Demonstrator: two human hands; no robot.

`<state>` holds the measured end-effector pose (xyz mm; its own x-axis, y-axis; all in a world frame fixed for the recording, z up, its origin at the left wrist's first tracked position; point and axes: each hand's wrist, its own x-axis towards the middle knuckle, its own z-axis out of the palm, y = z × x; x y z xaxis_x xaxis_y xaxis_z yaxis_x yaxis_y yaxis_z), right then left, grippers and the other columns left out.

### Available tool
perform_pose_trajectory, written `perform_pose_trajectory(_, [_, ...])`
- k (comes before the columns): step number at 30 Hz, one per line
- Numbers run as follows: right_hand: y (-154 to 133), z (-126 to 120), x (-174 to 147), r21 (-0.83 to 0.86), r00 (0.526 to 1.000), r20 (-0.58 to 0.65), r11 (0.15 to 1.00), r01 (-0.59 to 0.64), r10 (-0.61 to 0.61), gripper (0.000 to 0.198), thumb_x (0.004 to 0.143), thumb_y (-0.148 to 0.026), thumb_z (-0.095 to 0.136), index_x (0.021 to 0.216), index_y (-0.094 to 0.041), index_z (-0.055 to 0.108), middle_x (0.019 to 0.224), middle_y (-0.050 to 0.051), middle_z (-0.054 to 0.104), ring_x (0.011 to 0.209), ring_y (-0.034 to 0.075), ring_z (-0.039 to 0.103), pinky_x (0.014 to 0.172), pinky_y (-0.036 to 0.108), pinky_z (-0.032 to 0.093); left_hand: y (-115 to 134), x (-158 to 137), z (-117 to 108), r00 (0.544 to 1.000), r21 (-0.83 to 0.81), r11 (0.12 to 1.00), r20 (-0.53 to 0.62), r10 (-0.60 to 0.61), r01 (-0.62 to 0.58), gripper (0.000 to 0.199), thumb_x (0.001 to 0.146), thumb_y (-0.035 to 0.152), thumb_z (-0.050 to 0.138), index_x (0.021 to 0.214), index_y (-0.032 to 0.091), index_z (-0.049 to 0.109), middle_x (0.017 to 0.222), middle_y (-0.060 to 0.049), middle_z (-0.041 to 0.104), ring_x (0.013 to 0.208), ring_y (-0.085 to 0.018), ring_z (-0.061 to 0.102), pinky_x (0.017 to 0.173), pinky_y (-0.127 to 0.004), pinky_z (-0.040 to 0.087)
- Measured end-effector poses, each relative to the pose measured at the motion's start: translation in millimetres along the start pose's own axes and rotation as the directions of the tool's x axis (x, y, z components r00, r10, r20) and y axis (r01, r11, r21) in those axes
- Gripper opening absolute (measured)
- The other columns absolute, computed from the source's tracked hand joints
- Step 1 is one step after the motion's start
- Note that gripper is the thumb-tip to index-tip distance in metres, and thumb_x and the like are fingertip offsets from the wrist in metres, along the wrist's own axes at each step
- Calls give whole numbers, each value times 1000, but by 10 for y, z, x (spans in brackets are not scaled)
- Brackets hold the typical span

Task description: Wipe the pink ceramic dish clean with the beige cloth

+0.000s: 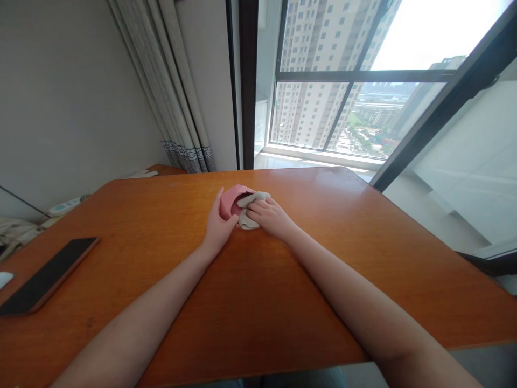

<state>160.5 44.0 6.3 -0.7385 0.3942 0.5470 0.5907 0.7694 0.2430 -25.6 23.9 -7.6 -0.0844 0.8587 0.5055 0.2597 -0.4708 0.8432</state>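
A pink hollow container [231, 198], perhaps a cup or small pot, lies tipped on its side near the far part of the wooden table [250, 302], its opening turned toward the right. My left hand [218, 226] grips it from the left, thumb at the near rim. In my right hand [270, 215] is a pale grey cloth [249, 220], bunched under the fingers and pressed at the container's mouth. Part of the cloth hangs down in front of the opening. The cloth and my fingers hide some of the inside.
A long black pad [50, 275] lies on the table's left side, with a white object [5, 279] at the frame edge. A power strip [64, 207] sits beyond the left edge. Behind the table are a grey curtain [161, 81] and a large window [315, 113].
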Motion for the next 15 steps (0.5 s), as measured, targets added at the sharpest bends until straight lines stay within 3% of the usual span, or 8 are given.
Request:
perform_pose_trajectory(7, [-148, 46, 14, 0, 996, 62, 998, -70, 70, 18, 91, -18, 45, 94, -16, 63, 90, 7, 63, 88, 21, 44, 77, 36, 32, -52, -134, 180, 980, -121, 981, -110, -168, 155, 72, 74, 31, 65, 136, 22, 28, 142, -12, 37, 131, -24, 38, 110, -39, 31])
perform_pose_trajectory(11, [-98, 10, 17, 75, 997, 81, 997, -22, 16, 16, 89, -26, 50, 96, -17, 62, 93, 7, 62, 88, 20, 45, 82, 35, 34, -110, -110, 157, 982, -94, 982, -82, -170, 163, 53, 75, 22, 57, 124, 20, 39, 127, -10, 50, 119, -22, 49, 107, -41, 34])
perform_pose_trajectory(15, [-43, -6, -8, 73, 997, 69, 997, -35, 30, 16, 92, -23, 47, 97, -18, 61, 96, 7, 62, 92, 19, 46, 87, 36, 32, -50, -37, 50, 997, 7, 997, 10, -74, 74, 61, 66, 14, 58, 124, 20, 39, 128, -10, 48, 121, -23, 46, 109, -42, 31])
